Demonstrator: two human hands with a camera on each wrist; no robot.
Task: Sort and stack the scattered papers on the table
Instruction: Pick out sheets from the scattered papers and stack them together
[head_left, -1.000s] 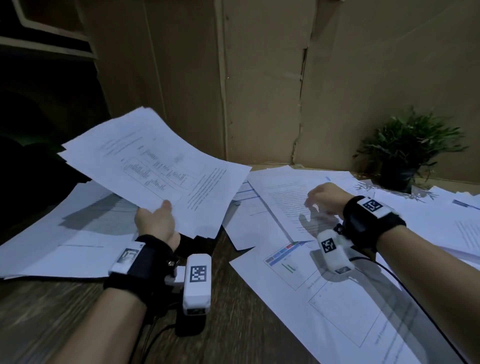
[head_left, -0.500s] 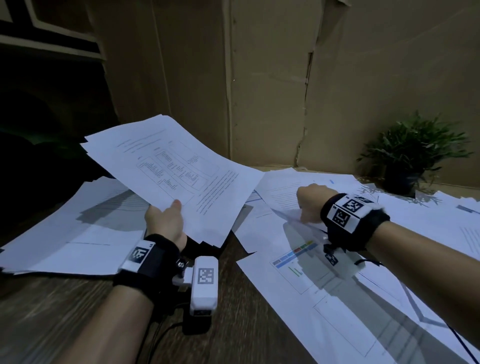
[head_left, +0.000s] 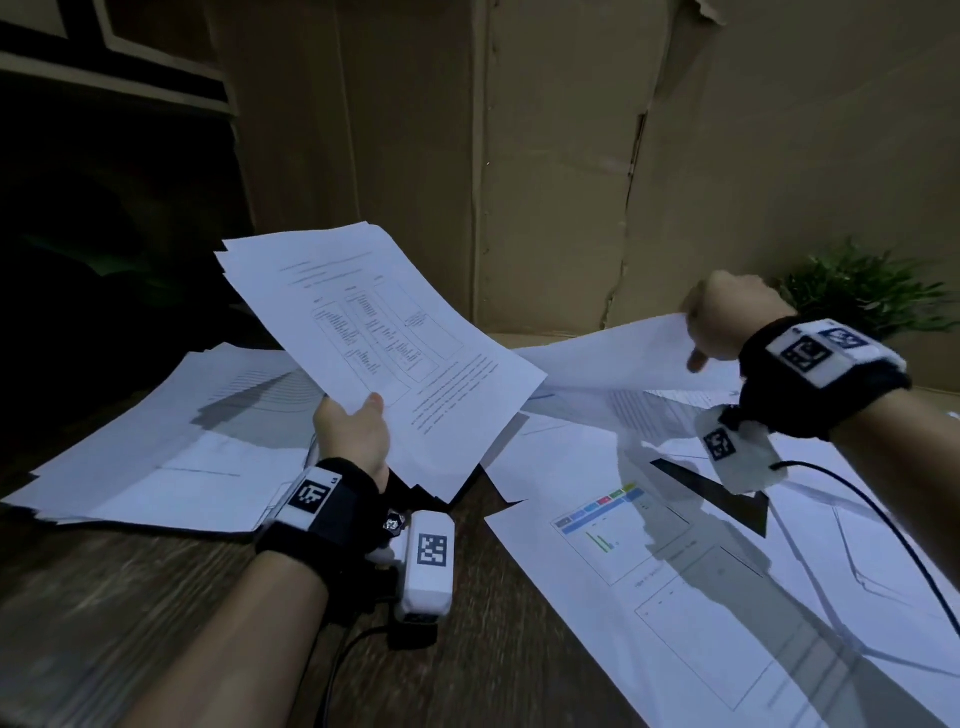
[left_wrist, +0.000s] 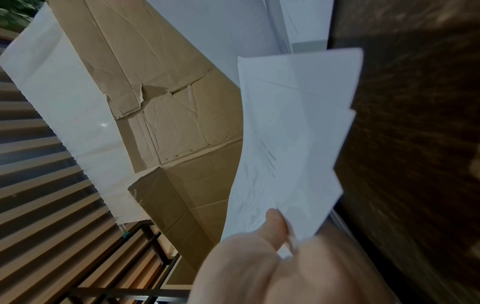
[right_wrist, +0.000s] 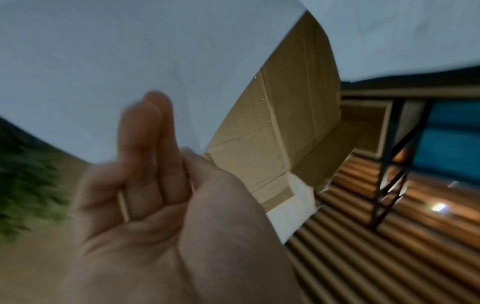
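My left hand (head_left: 353, 431) grips a bundle of printed sheets (head_left: 379, 358) by its near edge and holds it tilted above the table, thumb on top. The left wrist view shows the same bundle (left_wrist: 291, 144) pinched under the thumb. My right hand (head_left: 722, 322) pinches the corner of a single white sheet (head_left: 613, 364) and has it lifted off the table. In the right wrist view that sheet (right_wrist: 130, 61) arches over the curled fingers (right_wrist: 148, 144). More papers lie scattered: a pile at the left (head_left: 171, 441) and chart pages at the right (head_left: 675, 571).
A cardboard wall (head_left: 545, 182) stands along the table's far edge. A small potted plant (head_left: 857, 291) sits at the back right behind my right wrist. Dark wooden tabletop (head_left: 493, 649) shows between the paper groups. A cable (head_left: 893, 530) trails from the right wrist.
My right hand has risen from the table to the right, lifting one sheet with it. The left hand has raised its bundle a little, tilting it more upright.
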